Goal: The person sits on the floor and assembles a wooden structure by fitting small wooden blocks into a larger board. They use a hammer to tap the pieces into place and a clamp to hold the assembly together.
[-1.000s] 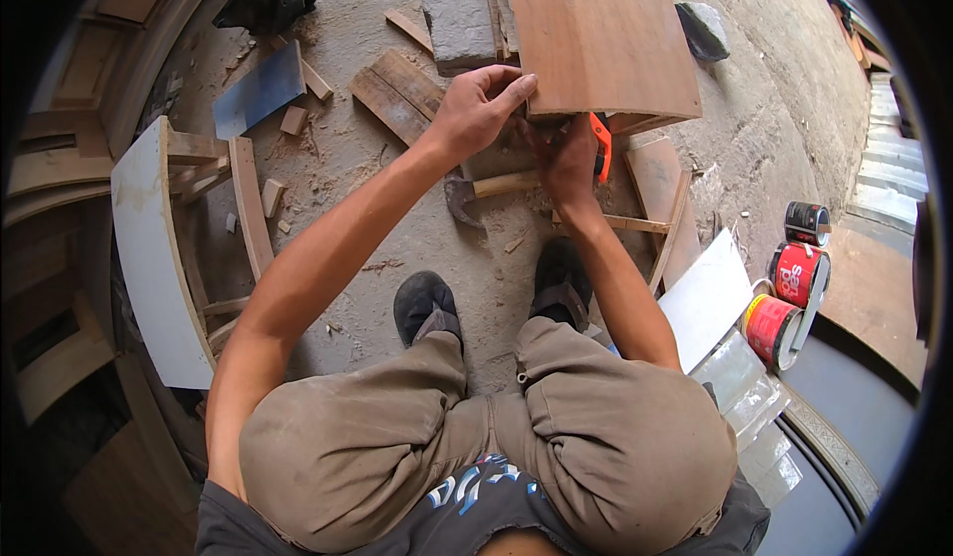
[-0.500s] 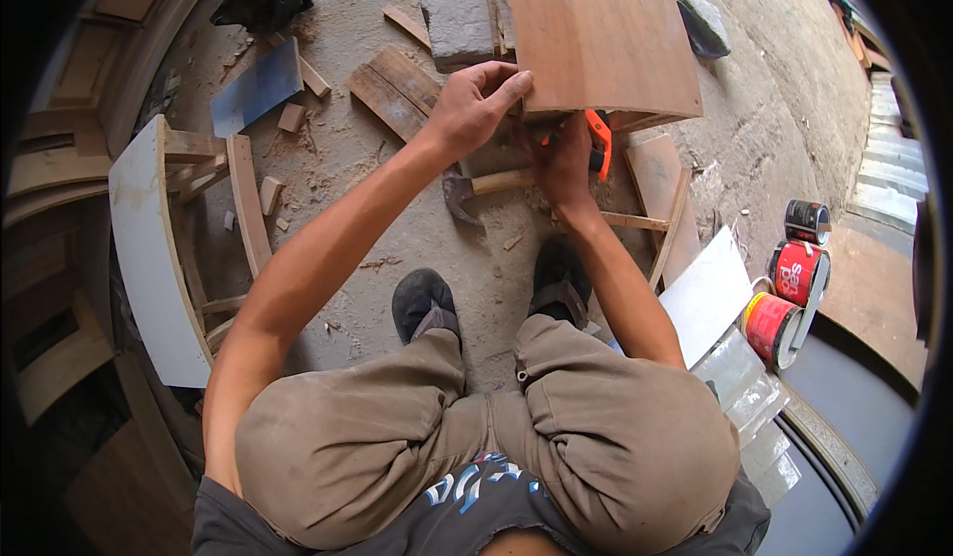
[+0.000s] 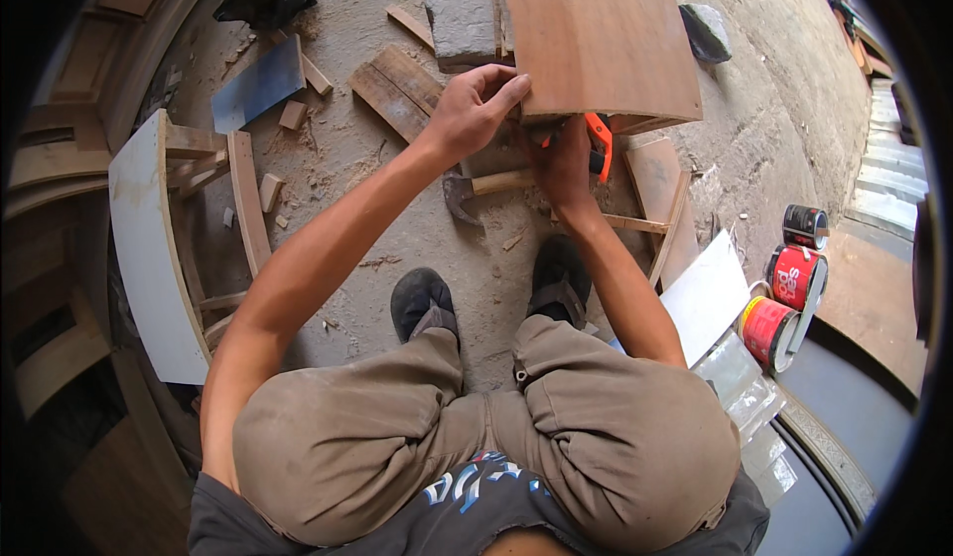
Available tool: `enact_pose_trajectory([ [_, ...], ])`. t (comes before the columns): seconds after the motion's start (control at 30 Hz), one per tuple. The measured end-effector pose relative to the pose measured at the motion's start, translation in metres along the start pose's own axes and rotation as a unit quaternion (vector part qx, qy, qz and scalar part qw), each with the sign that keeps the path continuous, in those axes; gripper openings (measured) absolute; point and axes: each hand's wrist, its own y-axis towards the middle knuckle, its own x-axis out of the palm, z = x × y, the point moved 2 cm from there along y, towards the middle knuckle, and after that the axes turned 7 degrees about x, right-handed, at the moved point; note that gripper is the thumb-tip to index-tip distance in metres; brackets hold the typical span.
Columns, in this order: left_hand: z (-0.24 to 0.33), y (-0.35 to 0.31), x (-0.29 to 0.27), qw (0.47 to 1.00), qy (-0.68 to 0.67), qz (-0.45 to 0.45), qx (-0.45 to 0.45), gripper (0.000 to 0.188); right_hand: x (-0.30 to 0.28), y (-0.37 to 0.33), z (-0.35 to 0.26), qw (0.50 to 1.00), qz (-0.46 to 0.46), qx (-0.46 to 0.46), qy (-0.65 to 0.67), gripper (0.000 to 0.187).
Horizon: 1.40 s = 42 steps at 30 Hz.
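Note:
A curved brown plywood panel (image 3: 606,40) on a wooden frame rests ahead of me. My left hand (image 3: 476,109) pinches its near left corner, thumb on the edge. Under the near edge, my right hand (image 3: 563,164) is closed around the orange-and-black handle of what looks like a handsaw (image 3: 601,147). The panel and my hand hide the rest of that tool. Just below my hands, a claw hammer (image 3: 499,182) with a wooden handle lies on the ground, partly behind my right hand.
Stone blocks (image 3: 462,10) stand beside the panel, with wooden planks (image 3: 392,89) to their left. A white-faced curved frame (image 3: 139,248) lies at left. Paint cans (image 3: 769,330) and a white sheet (image 3: 707,298) are at right. A grey stone (image 3: 704,33) sits beyond the panel.
The view has shifted very slightly. Both hands keep the same grip and stay almost in place at the panel's near edge.

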Motion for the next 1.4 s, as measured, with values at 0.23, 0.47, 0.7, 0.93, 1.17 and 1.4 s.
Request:
enact_pose_trajectory([
  [0.23, 0.001, 0.001, -0.002, 1.0, -0.012, -0.016, -0.005, 0.033, 0.001, 0.003, -0.008, 0.999, 0.019, -0.027, -0.005, 0.069],
  [0.47, 0.007, 0.007, 0.004, 0.999, 0.03, -0.007, -0.026, 0.034, 0.003, 0.008, -0.009, 0.998, 0.052, -0.034, 0.0, 0.064],
  [0.7, 0.006, 0.01, 0.001, 0.999, 0.038, -0.009, -0.031, 0.035, 0.019, -0.022, -0.006, 0.989, 0.03, 0.056, 0.136, 0.065],
  [0.93, 0.008, 0.012, 0.0, 0.998, 0.039, -0.014, -0.043, 0.035, 0.007, -0.027, -0.019, 0.998, 0.011, 0.0, -0.055, 0.07],
  [1.17, 0.011, 0.012, -0.002, 0.998, 0.027, -0.021, -0.059, 0.035, -0.011, -0.007, -0.012, 0.98, -0.056, 0.138, 0.136, 0.06],
  [1.4, 0.01, 0.015, -0.004, 0.996, 0.053, -0.023, -0.064, 0.035, -0.049, -0.045, 0.017, 0.904, 0.049, 0.26, 0.336, 0.047],
])
